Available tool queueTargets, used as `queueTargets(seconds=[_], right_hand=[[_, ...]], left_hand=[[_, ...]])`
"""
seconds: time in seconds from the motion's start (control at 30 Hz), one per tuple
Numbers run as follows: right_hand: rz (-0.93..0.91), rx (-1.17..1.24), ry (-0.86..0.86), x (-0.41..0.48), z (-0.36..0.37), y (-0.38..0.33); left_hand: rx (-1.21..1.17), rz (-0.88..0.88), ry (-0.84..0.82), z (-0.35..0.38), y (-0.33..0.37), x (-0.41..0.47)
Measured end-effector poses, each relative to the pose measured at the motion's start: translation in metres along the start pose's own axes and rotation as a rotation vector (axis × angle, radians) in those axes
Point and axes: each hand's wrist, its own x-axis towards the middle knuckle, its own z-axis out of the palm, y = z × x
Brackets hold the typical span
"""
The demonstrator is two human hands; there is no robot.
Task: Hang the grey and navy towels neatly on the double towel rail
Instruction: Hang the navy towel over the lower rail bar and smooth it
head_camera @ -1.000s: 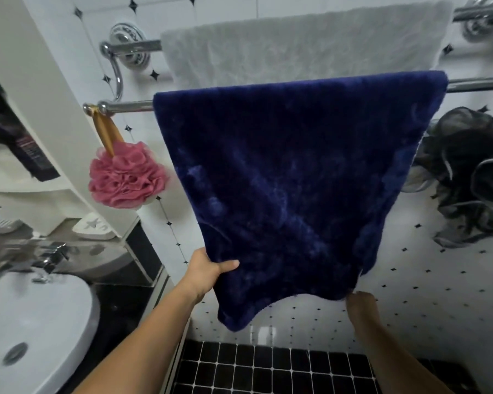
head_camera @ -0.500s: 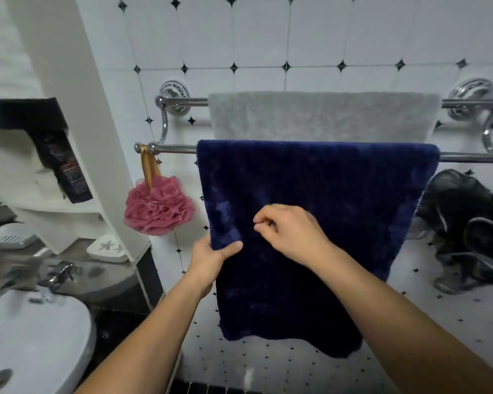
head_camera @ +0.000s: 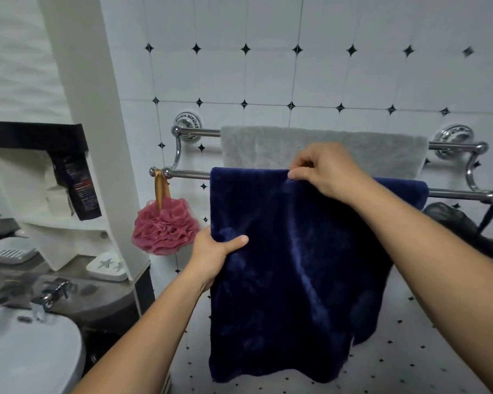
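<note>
The navy towel (head_camera: 296, 265) hangs folded over the front bar of the double towel rail (head_camera: 187, 174), its top fold lying along the bar and its front panel falling in soft creases to an uneven lower hem. Behind and above it, the grey towel (head_camera: 382, 152) is draped flat over the back bar, its lower part hidden by the navy one.

The right hand (head_camera: 325, 170) is at the navy towel's top fold, near the middle of the bar; its grip is a tight pinch, thumb and fingertips closed on the fabric right at the fold. The left hand (head_camera: 215, 255) is lower, at the towel's left edge about a third of the way down, its grip closed around that edge with the thumb pressed flat across the front of the cloth and the fingers out of sight behind it.

A pink bath pouf (head_camera: 165, 226) hangs by a gold ribbon from the left end of the front bar, just beside the navy towel. Dark netting (head_camera: 461, 226) hangs below the rail's right end. Farther left, a white basin (head_camera: 32, 354) with a chrome tap (head_camera: 52, 291) sits under a white shelf unit, and two soap dishes rest on the grey surface (head_camera: 103, 297) beside it. White tiles with small black diamonds cover the wall.
</note>
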Motion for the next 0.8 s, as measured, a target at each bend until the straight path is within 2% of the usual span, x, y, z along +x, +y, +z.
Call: queueTargets(seconds=[0.1,0.2,0.27,0.33,0.4,0.47,0.57,0.67,0.8], right_hand=[[0.036,-0.132,0.089,0.015,-0.017,0.007],[0.079,-0.229,0.091,0.013,-0.021,0.017],[0.153,-0.200,0.264,-0.009,-0.021,0.036],[0.309,-0.153,0.565,-0.047,-0.027,0.067],[0.472,-0.100,0.722,-0.085,-0.036,0.100],[0.594,-0.021,0.724,-0.109,-0.040,0.122],[0.672,0.137,0.632,-0.121,-0.035,0.131],[0.681,0.358,0.511,-0.122,-0.026,0.133],[0.670,0.369,0.485,-0.114,-0.045,0.142]], left_hand=[[-0.006,-0.014,0.006,0.001,-0.001,-0.001],[-0.015,-0.019,-0.004,0.004,0.002,-0.003],[-0.045,-0.009,0.005,0.007,0.009,-0.002],[-0.080,0.008,-0.001,0.008,0.022,0.001],[-0.118,0.033,-0.004,0.007,0.038,0.008],[-0.119,0.055,0.012,0.010,0.051,0.015],[-0.088,0.086,0.043,0.016,0.062,0.021],[-0.051,0.097,0.064,0.018,0.061,0.023],[-0.033,0.114,0.079,0.015,0.059,0.024]])
